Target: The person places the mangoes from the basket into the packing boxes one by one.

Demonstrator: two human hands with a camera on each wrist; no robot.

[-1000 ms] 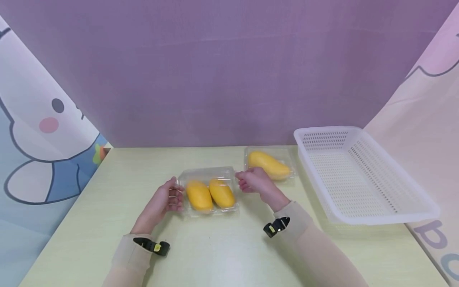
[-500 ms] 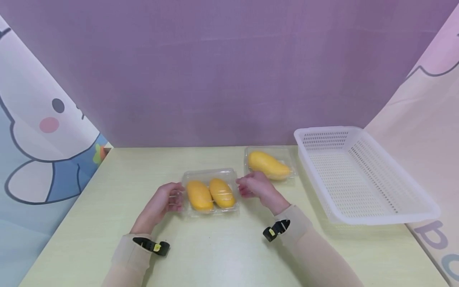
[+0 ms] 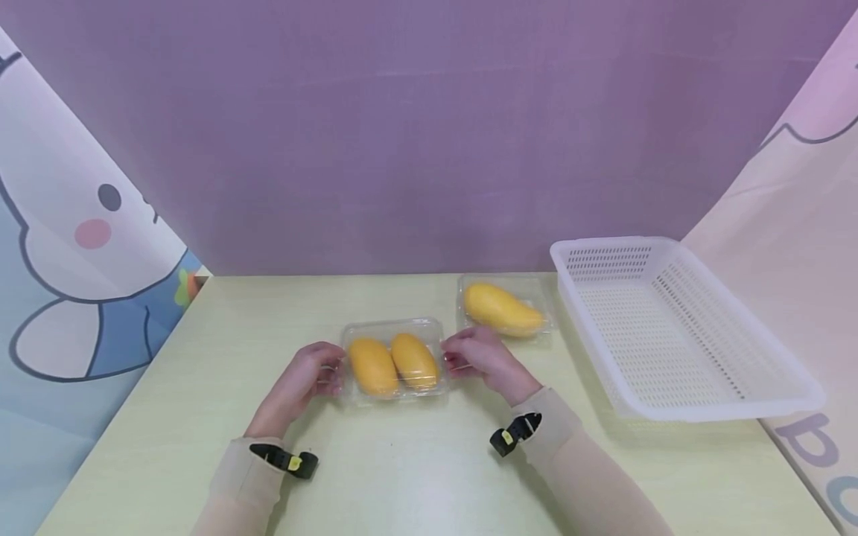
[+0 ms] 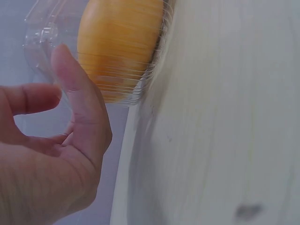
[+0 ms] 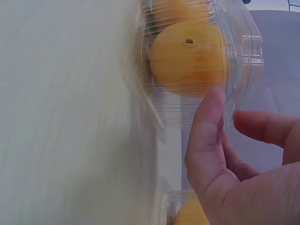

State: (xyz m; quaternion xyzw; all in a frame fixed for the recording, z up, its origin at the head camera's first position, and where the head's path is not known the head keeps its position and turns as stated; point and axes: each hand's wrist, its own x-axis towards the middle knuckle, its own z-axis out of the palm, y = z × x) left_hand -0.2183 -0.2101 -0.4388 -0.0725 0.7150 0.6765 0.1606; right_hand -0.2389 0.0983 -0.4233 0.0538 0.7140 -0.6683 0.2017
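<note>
A clear plastic clamshell box [image 3: 392,330] with two yellow mangoes, one at left [image 3: 373,367] and one at right [image 3: 415,362], lies on the table with its lid down. My left hand [image 3: 310,376] pinches the box's left edge. In the left wrist view, thumb and finger [image 4: 35,98] stand on either side of the rim. The right hand [image 3: 484,360] pinches the opposite edge; its wrist view has the thumb [image 5: 206,129] against the wall and a fingertip at the rim. Behind that hand sits a second clear box [image 3: 529,284] holding one mango [image 3: 503,308].
A white perforated plastic basket [image 3: 606,357] stands on the right of the pale wooden table [image 3: 395,476]. Purple cloth [image 3: 429,141] hangs behind the table, with printed cartoon cloth on both sides.
The lid of the two-mango box has come down at the back, flatter than before. Both hands have stayed at its sides, the right one shifting slightly lower along its edge.
</note>
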